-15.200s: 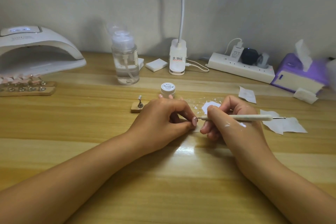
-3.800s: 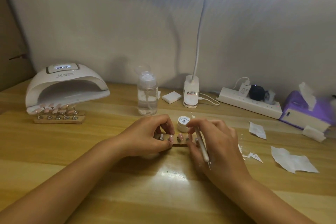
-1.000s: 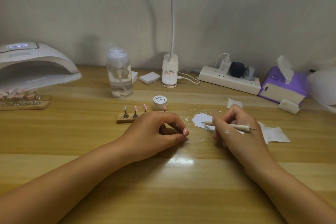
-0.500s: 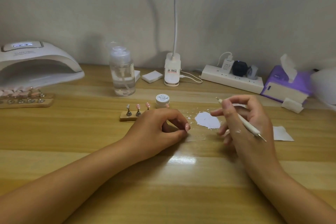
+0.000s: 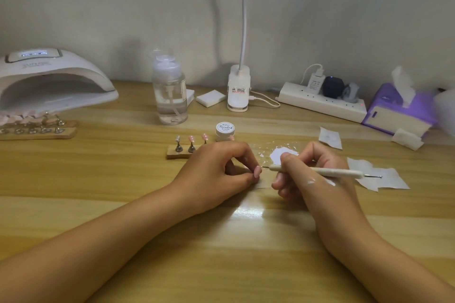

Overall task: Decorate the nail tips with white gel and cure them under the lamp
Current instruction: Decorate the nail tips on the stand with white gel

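Since half a second ago the pen [image 5: 317,171] has been swung down from a raised slant to lie nearly level, and its fine point has been brought just beside the nail tip [image 5: 257,171]; whether they touch cannot be told. A banded wooden bench [image 5: 221,253] is seen against a plain pale wall [image 5: 123,7], with a glare patch on the wood just nearer than the hands. The nail tip, pink and glossy, is pinched between thumb and forefinger of the left hand [image 5: 216,170]. The pen is gripped by the right hand [image 5: 315,179], whose back is smeared with white. A white gel patch [image 5: 279,157], ringed by small splashes, is spread on the bench just behind the hands, and a lidded jar [image 5: 225,130] stands behind it to the left. Beside the jar a small holder [image 5: 172,154] carries stands, some topped with pink tips. At far left the curing lamp [image 5: 49,81] is set, with a second holder [image 5: 37,133] of tips at its mouth. Along the wall a bottle [image 5: 170,96], a lamp base [image 5: 238,91], a power strip [image 5: 320,103] and a tissue box [image 5: 398,110] are ranged. Torn paper [image 5: 391,181] lies under the pen's rear end. Bare wood is left before the forearms and between holder and curing lamp.
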{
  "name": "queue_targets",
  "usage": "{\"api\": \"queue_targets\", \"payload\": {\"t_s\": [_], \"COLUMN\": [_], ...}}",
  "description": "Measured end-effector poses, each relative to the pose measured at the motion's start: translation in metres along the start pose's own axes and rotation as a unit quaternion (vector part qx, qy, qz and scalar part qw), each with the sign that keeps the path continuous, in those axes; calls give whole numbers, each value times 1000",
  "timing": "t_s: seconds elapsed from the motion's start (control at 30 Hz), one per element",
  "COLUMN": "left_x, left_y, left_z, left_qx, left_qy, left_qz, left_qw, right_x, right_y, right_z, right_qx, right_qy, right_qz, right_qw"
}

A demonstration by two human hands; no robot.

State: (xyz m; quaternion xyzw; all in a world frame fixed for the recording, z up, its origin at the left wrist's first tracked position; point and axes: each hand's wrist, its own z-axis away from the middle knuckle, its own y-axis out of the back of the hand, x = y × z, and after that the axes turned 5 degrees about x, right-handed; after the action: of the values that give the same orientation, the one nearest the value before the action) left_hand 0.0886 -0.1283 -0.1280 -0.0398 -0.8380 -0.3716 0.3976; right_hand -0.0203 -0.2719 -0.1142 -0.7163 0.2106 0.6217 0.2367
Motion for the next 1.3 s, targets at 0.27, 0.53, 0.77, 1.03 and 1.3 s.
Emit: {"api": "queue_targets", "payload": {"t_s": [0.27,0.53,0.77,1.03,1.3], "left_x": [0,1,2,1,1], "left_y": [0,1,1,1,0], "left_z": [0,0,-1,-1,-1], "left_qx": [2,2,0,2,1], "left_qy": [4,6,4,9,5], "left_qz": [8,7,10,7,8], "left_qw": [1000,1000,1000,1000,1000], "right_x": [0,-1,-1,-2,0], "right_y": [-1,-1,-2,-1,-2], "right_z": [0,0,0,0,0], "right_qx": [-9,-17,-16,-13,-21], "right_qy": [-10,-8,-8,-6,1], "right_qz": [23,36,34,31,28], "right_qw": [1000,999,999,999,999]}}
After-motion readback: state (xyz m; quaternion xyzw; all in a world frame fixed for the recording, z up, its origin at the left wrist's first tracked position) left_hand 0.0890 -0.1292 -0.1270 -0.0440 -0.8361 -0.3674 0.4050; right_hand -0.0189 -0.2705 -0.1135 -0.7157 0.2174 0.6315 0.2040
